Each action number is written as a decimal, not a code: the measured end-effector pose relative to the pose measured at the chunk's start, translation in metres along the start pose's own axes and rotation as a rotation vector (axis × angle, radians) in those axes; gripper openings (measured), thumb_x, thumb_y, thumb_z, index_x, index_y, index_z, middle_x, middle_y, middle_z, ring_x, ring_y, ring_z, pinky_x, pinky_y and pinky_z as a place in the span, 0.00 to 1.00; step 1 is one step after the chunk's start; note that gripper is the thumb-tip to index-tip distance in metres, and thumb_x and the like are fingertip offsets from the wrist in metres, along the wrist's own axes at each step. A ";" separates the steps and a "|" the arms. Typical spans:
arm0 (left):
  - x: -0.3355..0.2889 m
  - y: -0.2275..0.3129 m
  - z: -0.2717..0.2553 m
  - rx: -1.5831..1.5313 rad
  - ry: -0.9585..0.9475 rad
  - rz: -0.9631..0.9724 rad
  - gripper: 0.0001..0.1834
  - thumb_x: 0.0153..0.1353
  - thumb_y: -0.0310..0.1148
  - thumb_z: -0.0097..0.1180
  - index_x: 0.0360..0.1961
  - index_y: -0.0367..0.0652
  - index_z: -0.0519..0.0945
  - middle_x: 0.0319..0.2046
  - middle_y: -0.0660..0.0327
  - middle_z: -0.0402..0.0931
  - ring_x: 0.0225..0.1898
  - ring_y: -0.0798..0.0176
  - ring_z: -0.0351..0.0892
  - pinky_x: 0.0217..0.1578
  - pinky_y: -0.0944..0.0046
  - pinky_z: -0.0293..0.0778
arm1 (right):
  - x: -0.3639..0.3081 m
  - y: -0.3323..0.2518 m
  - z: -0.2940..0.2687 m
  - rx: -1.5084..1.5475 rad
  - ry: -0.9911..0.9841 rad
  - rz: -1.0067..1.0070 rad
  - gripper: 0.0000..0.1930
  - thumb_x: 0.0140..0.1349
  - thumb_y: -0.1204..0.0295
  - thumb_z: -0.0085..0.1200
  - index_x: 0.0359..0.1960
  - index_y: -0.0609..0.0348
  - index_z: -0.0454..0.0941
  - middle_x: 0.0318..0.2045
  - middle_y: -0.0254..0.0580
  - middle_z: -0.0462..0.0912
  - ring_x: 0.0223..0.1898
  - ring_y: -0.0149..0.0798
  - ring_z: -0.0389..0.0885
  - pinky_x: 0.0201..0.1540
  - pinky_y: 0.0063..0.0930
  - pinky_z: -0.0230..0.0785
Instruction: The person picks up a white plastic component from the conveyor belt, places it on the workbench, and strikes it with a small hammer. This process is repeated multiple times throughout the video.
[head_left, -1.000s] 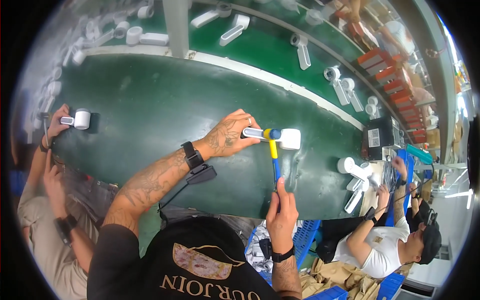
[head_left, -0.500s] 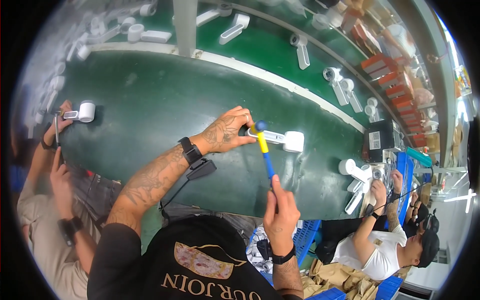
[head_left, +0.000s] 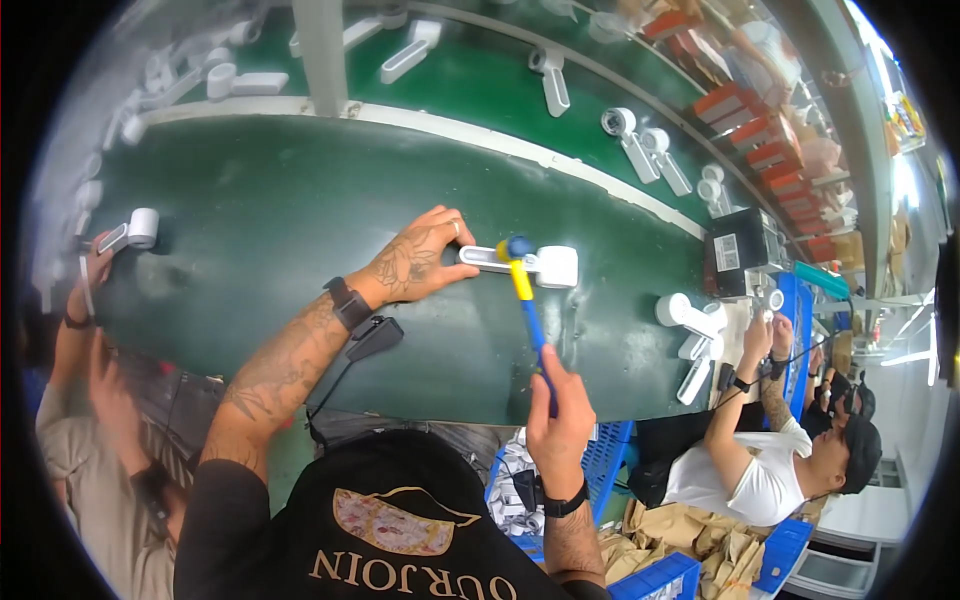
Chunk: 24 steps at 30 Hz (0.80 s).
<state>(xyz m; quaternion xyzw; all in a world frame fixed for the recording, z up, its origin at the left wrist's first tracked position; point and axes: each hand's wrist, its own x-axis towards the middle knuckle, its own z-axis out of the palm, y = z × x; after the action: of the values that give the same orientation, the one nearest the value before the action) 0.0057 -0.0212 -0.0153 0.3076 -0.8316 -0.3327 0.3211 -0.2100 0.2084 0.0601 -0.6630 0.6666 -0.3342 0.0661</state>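
Note:
A white handheld fan-like device [head_left: 558, 267], with a slotted handle and a thick round head, lies on the green table. My left hand [head_left: 422, 255] pinches the end of its handle between thumb and fingers. In my right hand [head_left: 561, 412] is a small mallet [head_left: 528, 305] with a blue head and a yellow-and-blue handle, the fingers wrapped round the grip. The mallet's head is over the handle's middle, close to the round head; whether it touches cannot be made out.
Several similar white devices [head_left: 555, 85] lie on a green belt behind a white rail [head_left: 500, 145]. More [head_left: 672, 310] lie at the right, near a black box [head_left: 738, 240] and a co-worker's hands [head_left: 768, 335]. Another person works at the left. A blue crate [head_left: 607, 465] of white parts stands below the table edge.
The mallet's head has shifted along the device, from the handle end beside my left hand toward the round head. My left hand keeps its pinch. The whole view has shifted slightly.

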 end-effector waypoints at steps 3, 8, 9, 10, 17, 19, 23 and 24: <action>0.002 0.005 0.000 -0.007 -0.010 -0.010 0.15 0.62 0.33 0.77 0.41 0.42 0.81 0.43 0.60 0.82 0.49 0.52 0.80 0.53 0.54 0.78 | -0.022 0.009 -0.009 0.043 0.226 0.108 0.22 0.72 0.84 0.60 0.67 0.67 0.83 0.36 0.51 0.84 0.34 0.45 0.83 0.39 0.34 0.77; 0.001 0.006 0.001 -0.030 -0.009 -0.004 0.15 0.63 0.33 0.76 0.41 0.42 0.80 0.44 0.60 0.82 0.48 0.52 0.80 0.53 0.54 0.78 | -0.019 0.012 -0.019 -0.096 0.037 0.141 0.22 0.73 0.85 0.58 0.68 0.65 0.82 0.37 0.51 0.84 0.34 0.47 0.83 0.39 0.35 0.77; 0.001 0.006 0.001 -0.031 -0.004 -0.019 0.15 0.63 0.33 0.76 0.41 0.43 0.80 0.44 0.60 0.82 0.48 0.52 0.81 0.53 0.54 0.78 | -0.019 0.014 -0.016 -0.096 0.039 0.142 0.22 0.73 0.85 0.58 0.68 0.65 0.82 0.37 0.51 0.84 0.34 0.47 0.83 0.39 0.35 0.77; 0.003 0.007 0.001 -0.031 -0.007 -0.018 0.15 0.63 0.33 0.76 0.41 0.43 0.80 0.44 0.60 0.82 0.48 0.52 0.81 0.53 0.54 0.78 | -0.021 0.015 -0.011 -0.053 0.117 0.113 0.21 0.73 0.84 0.59 0.67 0.65 0.83 0.36 0.51 0.84 0.34 0.47 0.84 0.40 0.36 0.77; 0.004 0.020 -0.001 -0.213 -0.030 -0.115 0.22 0.65 0.33 0.74 0.58 0.46 0.81 0.56 0.59 0.80 0.57 0.54 0.83 0.59 0.54 0.80 | -0.015 0.017 -0.015 0.037 0.121 0.107 0.23 0.72 0.83 0.61 0.69 0.67 0.81 0.37 0.51 0.85 0.33 0.45 0.83 0.38 0.35 0.77; 0.002 0.019 -0.002 -0.178 -0.034 -0.083 0.25 0.66 0.32 0.73 0.62 0.47 0.80 0.59 0.59 0.79 0.59 0.54 0.83 0.59 0.54 0.80 | -0.018 0.012 -0.011 0.140 0.203 0.221 0.23 0.73 0.83 0.60 0.69 0.67 0.81 0.37 0.49 0.84 0.33 0.44 0.82 0.38 0.34 0.76; 0.001 0.015 -0.005 -0.045 -0.001 0.022 0.22 0.67 0.34 0.71 0.61 0.48 0.81 0.59 0.59 0.80 0.58 0.52 0.84 0.56 0.55 0.82 | -0.015 0.010 -0.004 0.126 0.057 0.182 0.22 0.77 0.81 0.58 0.71 0.69 0.79 0.55 0.50 0.89 0.43 0.32 0.85 0.47 0.26 0.79; 0.001 0.013 -0.005 -0.022 -0.042 -0.025 0.20 0.67 0.35 0.72 0.59 0.47 0.83 0.58 0.59 0.81 0.56 0.52 0.85 0.54 0.56 0.83 | -0.012 0.006 -0.004 0.109 0.030 0.173 0.22 0.76 0.82 0.59 0.70 0.67 0.80 0.48 0.48 0.89 0.40 0.33 0.85 0.44 0.27 0.78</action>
<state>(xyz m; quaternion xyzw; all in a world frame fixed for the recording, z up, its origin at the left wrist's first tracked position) 0.0052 -0.0157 -0.0020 0.3074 -0.8307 -0.3520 0.3027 -0.2156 0.2203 0.0555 -0.5932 0.7031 -0.3731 0.1208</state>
